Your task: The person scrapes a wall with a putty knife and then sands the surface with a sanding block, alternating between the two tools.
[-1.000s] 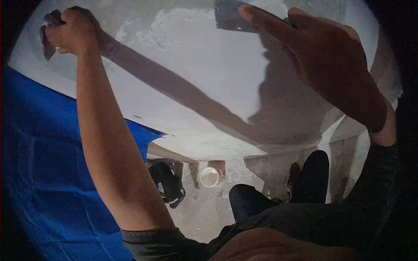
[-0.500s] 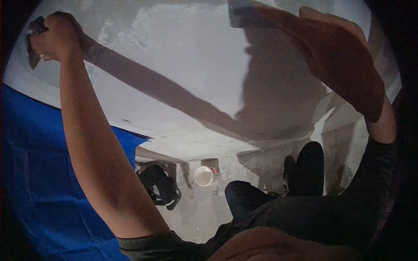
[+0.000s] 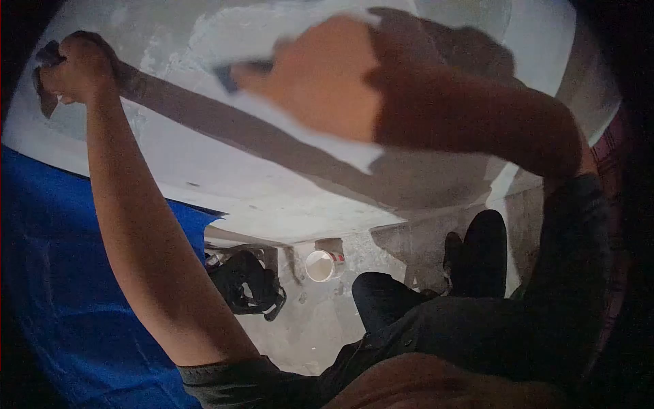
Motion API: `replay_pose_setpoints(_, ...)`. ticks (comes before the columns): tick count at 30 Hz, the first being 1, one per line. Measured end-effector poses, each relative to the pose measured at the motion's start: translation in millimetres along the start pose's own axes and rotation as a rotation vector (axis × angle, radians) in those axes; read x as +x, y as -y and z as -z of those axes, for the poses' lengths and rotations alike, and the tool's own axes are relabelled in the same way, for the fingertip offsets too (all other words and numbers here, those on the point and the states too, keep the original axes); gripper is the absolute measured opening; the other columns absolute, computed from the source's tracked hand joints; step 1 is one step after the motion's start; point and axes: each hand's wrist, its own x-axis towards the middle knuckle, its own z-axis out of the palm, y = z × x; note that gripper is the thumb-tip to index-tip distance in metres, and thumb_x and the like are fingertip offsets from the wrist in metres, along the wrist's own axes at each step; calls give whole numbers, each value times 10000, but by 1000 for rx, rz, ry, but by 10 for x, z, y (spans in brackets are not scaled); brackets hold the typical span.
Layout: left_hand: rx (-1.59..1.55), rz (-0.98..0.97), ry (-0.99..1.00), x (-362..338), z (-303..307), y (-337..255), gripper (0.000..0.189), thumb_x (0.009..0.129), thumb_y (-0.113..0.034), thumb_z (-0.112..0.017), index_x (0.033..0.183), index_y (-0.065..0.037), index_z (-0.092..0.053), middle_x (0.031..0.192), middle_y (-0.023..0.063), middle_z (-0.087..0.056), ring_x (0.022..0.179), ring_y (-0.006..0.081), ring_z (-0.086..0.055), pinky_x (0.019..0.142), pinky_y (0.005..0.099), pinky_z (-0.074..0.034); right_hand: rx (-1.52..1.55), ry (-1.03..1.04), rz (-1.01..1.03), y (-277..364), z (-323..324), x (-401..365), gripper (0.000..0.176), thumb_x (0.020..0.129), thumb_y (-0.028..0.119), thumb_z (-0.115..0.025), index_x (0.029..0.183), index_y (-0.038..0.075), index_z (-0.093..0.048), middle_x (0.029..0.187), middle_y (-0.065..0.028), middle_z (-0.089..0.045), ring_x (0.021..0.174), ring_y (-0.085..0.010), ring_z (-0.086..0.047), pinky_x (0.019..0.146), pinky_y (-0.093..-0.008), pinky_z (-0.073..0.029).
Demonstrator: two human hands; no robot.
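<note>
My left hand (image 3: 85, 68) is closed around a putty knife (image 3: 48, 102), whose blade points down at the wall on the far left. Near the top middle, my right hand (image 3: 327, 78) grips a second dark, flat tool that looks like a putty knife (image 3: 228, 75); motion smears it. Both hands are up against a pale wall (image 3: 259, 184) with rough, lighter patches of filler (image 3: 231, 34). My right forearm crosses in front of the wall, and arm shadows fall on it.
Blue sheeting (image 3: 61, 273) hangs along the left below the wall. On the floor below stands a bucket (image 3: 320, 266) with pale contents, with a black bag-like object (image 3: 248, 283) to its left. My bent knees (image 3: 385, 300) are at lower middle.
My right hand has swept left and a little down across the wall with its putty knife, from upper right to top middle. My left hand has barely shifted.
</note>
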Motion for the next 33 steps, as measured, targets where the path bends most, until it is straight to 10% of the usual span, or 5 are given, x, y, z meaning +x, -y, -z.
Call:
replay_pose_setpoints(3, 18, 25, 4, -16, 12, -21, 610, 893, -350, -554, 1271, 128, -525, 1282, 326, -568, 1196, 490, -574, 1043, 640, -383, 239, 354, 260, 290, -43, -183, 392, 991, 207, -593, 1377, 142, -570, 748, -110, -672, 636, -194, -694, 482, -365, -559)
replay_pose_setpoints(5, 3, 64, 67, -55, 119, -203, 588, 891, -336, -565, 1264, 117, -538, 1213, 328, -620, 1082, 497, -648, 923, 612, -497, 325, -238, 473, 304, -527, -726, 332, 918, 120, -672, 1249, 89, -678, 756, -69, -671, 572, -126, -631, 451, -335, -523)
replay_pose_setpoints(11, 23, -117, -22, -32, 89, -188, 445, 878, -265, -546, 1195, 12, -690, 1083, 252, -721, 994, 432, -712, 856, 548, -552, 697, 499, -418, -102, -632, -1747, 485, 1037, 178, -527, 1515, 174, -449, 1106, -183, -714, 904, -330, -727, 804, -439, -594)
replay_pose_setpoints(17, 449, -498, -132, 771, -607, 1959, 538, 907, -505, -628, 1030, 8, -728, 958, 193, -733, 818, 354, -734, 664, 452, -585, 725, 33, -844, -468, -815, -2725, 453, 1086, 277, -440, 1534, 225, -401, 1169, -217, -688, 942, -340, -722, 856, -485, -571)
replay_pose_setpoints(33, -50, 175, 91, 107, 186, 106, 597, 932, -367, -551, 1323, 81, -498, 1273, 302, -581, 1125, 457, -616, 911, 558, -515, 730, -677, -747, -282, -1072, -2246, 566, 1006, 152, -591, 1528, 154, -374, 1216, -220, -668, 1023, -371, -702, 832, -447, -592)
